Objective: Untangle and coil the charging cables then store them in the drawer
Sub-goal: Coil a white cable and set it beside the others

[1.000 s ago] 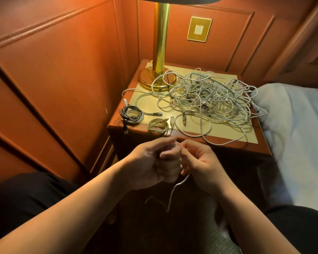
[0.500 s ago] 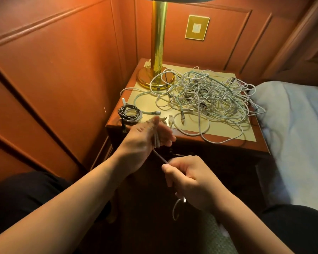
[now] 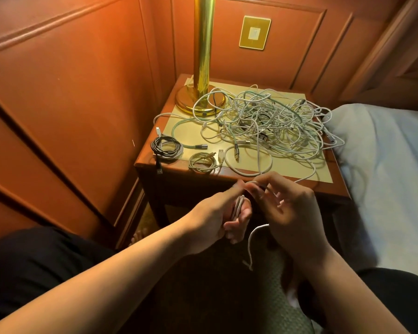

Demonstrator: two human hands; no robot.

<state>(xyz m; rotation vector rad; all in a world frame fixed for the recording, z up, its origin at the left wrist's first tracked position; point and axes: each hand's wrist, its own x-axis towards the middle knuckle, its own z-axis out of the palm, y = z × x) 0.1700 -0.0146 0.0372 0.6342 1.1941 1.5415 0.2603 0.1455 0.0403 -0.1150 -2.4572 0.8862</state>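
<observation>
We've got both hands low in front of the nightstand (image 3: 263,175), working one white cable (image 3: 251,239). Our left hand (image 3: 217,218) has its fingers curled round a few loops of it, bunched in the palm, thumb up top. Our right hand (image 3: 287,210) pinches the same cable at the top between thumb and forefinger, other fingers spread loose. The cable's free tail drops between the hands and ends in a plug, but it's too dim down there to tell what kind.

Up on the nightstand the big tangle of cables (image 3: 270,124) is a mess; we can't count them or follow any single one through it. Some loops spill toward the bed (image 3: 384,177) on the right. Two finished coils sit near the front left edge: a dark coil (image 3: 166,147) with its plug hanging over the edge, and a pale coil (image 3: 202,162) just beside it. The brass lamp (image 3: 203,68) stands at the back, shade cut off by the frame. The nightstand's front is in shadow, so we can't make out the drawer.
</observation>
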